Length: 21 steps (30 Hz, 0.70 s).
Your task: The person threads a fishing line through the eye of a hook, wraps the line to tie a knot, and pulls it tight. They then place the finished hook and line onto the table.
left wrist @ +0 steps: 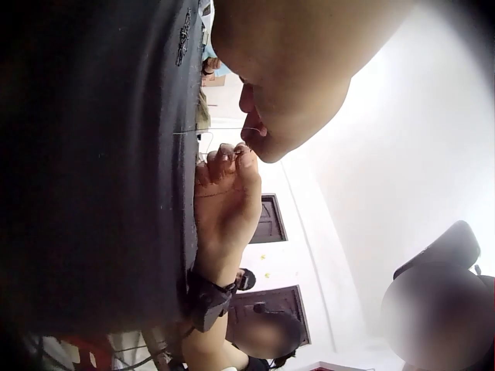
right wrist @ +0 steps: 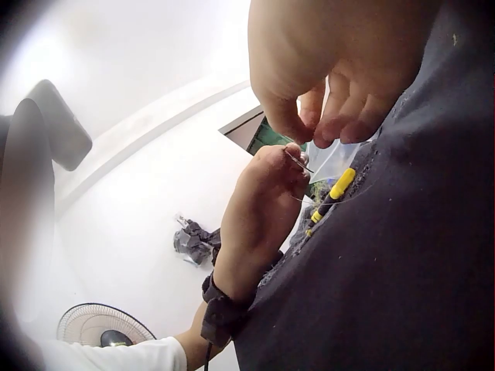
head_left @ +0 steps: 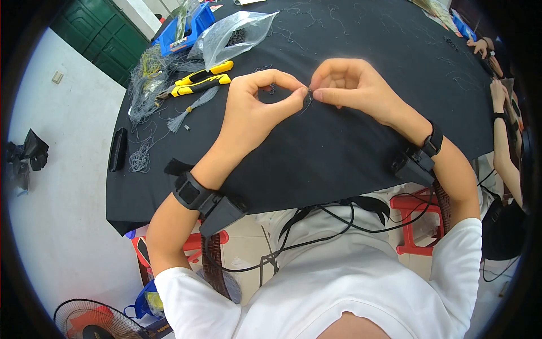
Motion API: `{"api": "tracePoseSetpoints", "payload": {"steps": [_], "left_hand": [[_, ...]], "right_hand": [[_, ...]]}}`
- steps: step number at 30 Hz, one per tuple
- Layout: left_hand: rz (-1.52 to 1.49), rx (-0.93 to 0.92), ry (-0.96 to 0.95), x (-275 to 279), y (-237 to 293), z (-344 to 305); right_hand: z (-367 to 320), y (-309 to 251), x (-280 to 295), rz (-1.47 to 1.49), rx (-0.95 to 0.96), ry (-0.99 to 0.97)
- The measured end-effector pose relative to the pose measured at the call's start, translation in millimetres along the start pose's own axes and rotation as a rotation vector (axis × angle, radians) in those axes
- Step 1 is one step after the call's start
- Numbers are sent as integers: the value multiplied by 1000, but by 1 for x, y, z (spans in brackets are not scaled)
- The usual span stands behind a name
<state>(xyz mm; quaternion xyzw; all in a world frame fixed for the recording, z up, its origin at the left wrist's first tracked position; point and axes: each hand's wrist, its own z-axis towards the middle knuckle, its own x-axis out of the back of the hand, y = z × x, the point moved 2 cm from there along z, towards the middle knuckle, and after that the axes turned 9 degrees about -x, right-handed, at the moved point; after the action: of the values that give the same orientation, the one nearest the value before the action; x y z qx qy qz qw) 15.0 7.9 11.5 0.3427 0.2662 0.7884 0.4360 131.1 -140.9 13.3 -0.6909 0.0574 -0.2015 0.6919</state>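
Above the dark cloth, my left hand (head_left: 257, 107) pinches a thin grey line (head_left: 307, 106) between thumb and forefinger. My right hand (head_left: 361, 87) meets it fingertip to fingertip, its thumb and forefinger pinching the same line, other fingers curled in. A slim dark piece (right wrist: 298, 161) sticks out at the left fingertips in the right wrist view. Trailing past the fingers, a fine strand (left wrist: 216, 130) shows in the left wrist view. What exactly sits between the fingertips is mostly hidden.
Left of the hands lie yellow-black pliers (head_left: 200, 85), a tied bundle of grey line (head_left: 192, 110) and tangled line (head_left: 140, 158). Behind are a clear bag (head_left: 240, 37) of dark bits and a blue bin (head_left: 189, 28). Another person's hands (head_left: 497, 93) are at right.
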Motion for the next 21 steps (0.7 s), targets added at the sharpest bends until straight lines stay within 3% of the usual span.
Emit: {"api": "tracePoseSetpoints", "payload": {"steps": [5, 16, 19, 21], "left_hand": [[9, 3, -3, 0, 1, 1], [61, -35, -24, 2, -2, 1], [-126, 168, -1, -1, 3, -2], [-136, 106, -3, -3, 2, -1]], "right_hand": [[2, 9, -4, 1, -13, -85], [2, 8, -3, 5, -12, -41], [2, 10, -4, 8, 4, -52], [2, 10, -4, -1, 9, -55]]}}
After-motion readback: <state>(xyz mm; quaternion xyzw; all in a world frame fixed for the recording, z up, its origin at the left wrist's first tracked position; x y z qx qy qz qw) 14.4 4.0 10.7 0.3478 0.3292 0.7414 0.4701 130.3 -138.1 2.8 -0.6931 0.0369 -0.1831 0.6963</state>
